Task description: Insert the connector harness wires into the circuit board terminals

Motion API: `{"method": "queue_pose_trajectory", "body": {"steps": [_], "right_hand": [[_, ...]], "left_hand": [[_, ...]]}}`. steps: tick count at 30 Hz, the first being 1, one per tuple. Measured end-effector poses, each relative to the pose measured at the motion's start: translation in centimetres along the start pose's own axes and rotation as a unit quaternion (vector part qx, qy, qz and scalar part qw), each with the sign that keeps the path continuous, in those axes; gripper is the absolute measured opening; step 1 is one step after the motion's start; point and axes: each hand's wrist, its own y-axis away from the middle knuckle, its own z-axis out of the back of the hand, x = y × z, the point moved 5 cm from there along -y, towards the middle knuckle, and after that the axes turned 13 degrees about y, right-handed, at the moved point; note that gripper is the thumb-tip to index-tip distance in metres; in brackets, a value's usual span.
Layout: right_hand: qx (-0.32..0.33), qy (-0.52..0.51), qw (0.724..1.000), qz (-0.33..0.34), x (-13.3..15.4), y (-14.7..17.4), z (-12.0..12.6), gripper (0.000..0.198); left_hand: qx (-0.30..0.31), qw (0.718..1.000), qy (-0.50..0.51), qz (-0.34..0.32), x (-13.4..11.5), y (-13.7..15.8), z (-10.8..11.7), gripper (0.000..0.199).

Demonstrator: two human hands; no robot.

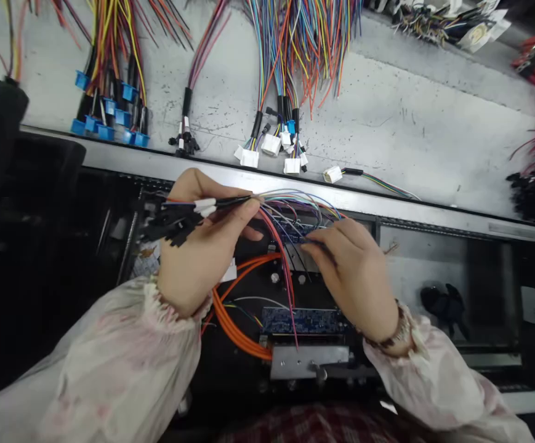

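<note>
Your left hand [212,237] pinches a multicoloured bundle of thin plastic-coated wires [274,198] by its black sleeve [234,201], held aloft just off the near edge of the scuffed grey metal table [433,111]. That grip probably keeps the strands gathered, while your right hand's [354,271] thumb and forefinger close on strands farther along; exactly which, I cannot tell. White plastic connectors [249,158] lie by that edge, perhaps for easy reach.

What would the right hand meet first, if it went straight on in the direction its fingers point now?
Probably the loose wires between the right hand and the left hand. Depth is unclear, so it could pass over or behind them.
</note>
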Motion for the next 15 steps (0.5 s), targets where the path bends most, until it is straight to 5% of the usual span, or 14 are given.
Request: {"method": "queue_pose_trajectory", "body": {"steps": [5,15], "right_hand": [[-0.056,-0.048,0.997,-0.006,0.2,-0.5,0.4,0.011],[-0.004,-0.038,0.999,-0.009,-0.5,-1.4,-2.1,0.011]], "left_hand": [[-0.004,0.999,0.038,-0.031,0.5,0.1,0.0,0.021],[0.011,0.997,0.05,-0.061,0.9,-0.1,0.1,0.025]]}}
